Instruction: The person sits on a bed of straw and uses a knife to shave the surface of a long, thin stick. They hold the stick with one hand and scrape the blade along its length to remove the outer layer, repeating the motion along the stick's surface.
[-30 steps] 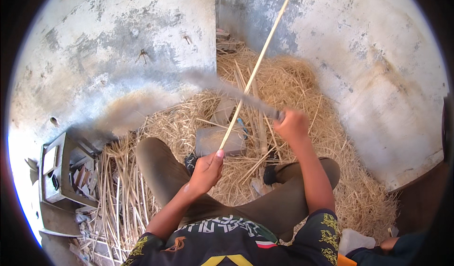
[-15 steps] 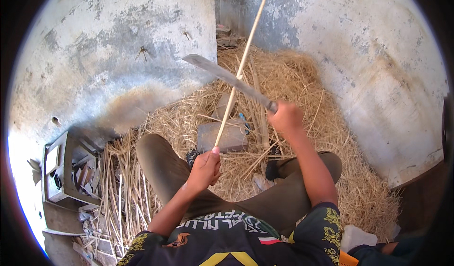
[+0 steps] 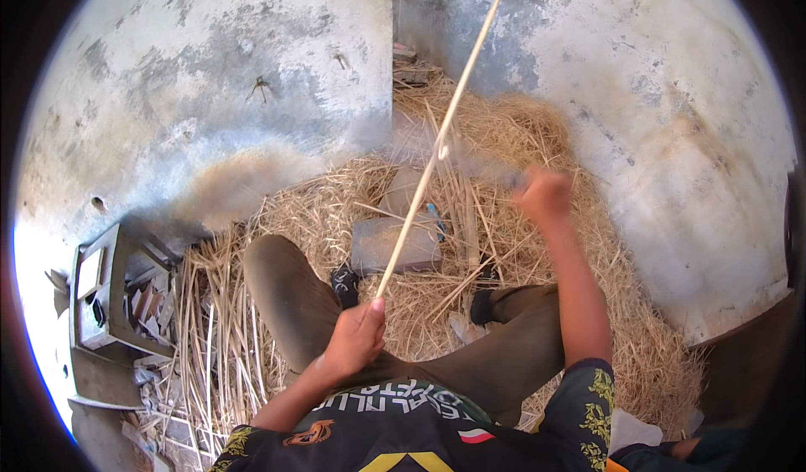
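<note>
My left hand is closed around the lower end of a long, pale split stick, probably bamboo. It slants up and away to the right, past the top of the view. A small curled shaving clings partway along it. My right hand, blurred, grips the handle of a machete. Its blade is smeared by motion into a faint streak behind and beside the stick, so whether they touch cannot be told. Below the stick, between my bent legs, lies a grey block.
Loose straw-like shavings cover the floor, with long strips heaped at the left. An overturned wooden cabinet holding scraps stands by the peeling wall. A small blue object lies beside the block. Dark cloth shows at lower right.
My right hand has moved right and slightly up, and the machete has gone from sharp to blurred. My left hand and the stick's lower end sit slightly lower, with the stick's top farther right.
</note>
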`<action>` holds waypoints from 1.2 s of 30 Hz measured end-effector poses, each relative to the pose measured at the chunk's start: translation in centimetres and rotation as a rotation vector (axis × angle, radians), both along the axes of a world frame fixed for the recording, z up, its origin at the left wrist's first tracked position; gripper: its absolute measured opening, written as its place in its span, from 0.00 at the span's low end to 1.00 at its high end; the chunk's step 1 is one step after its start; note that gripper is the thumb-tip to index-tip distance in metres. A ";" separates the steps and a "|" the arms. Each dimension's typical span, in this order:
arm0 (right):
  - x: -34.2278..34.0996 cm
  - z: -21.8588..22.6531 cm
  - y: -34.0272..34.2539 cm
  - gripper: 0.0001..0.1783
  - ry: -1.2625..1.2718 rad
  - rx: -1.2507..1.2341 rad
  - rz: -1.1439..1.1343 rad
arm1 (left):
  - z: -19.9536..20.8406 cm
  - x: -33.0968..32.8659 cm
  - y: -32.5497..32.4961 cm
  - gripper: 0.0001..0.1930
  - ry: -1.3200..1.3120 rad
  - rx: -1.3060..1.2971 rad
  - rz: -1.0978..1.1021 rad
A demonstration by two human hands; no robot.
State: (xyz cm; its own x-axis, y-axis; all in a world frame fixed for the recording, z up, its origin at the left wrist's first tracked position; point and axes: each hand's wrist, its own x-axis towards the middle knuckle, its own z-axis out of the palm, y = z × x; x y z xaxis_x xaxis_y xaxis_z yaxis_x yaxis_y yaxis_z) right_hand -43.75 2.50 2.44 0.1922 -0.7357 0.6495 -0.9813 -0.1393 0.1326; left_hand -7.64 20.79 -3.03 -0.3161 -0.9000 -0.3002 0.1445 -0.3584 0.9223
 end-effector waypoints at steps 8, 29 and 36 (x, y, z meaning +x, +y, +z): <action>-0.6 1.7 -1.4 0.11 -0.103 0.206 -0.038 | 0.8 1.6 1.1 0.24 -0.077 0.010 -0.041; -6.2 4.2 -10.0 0.22 -1.219 -0.024 -0.510 | -4.0 8.1 9.5 0.24 -0.126 0.086 -0.107; -1.4 0.7 -4.3 0.17 -0.949 0.197 -0.253 | -1.2 8.5 4.2 0.21 0.191 0.053 0.066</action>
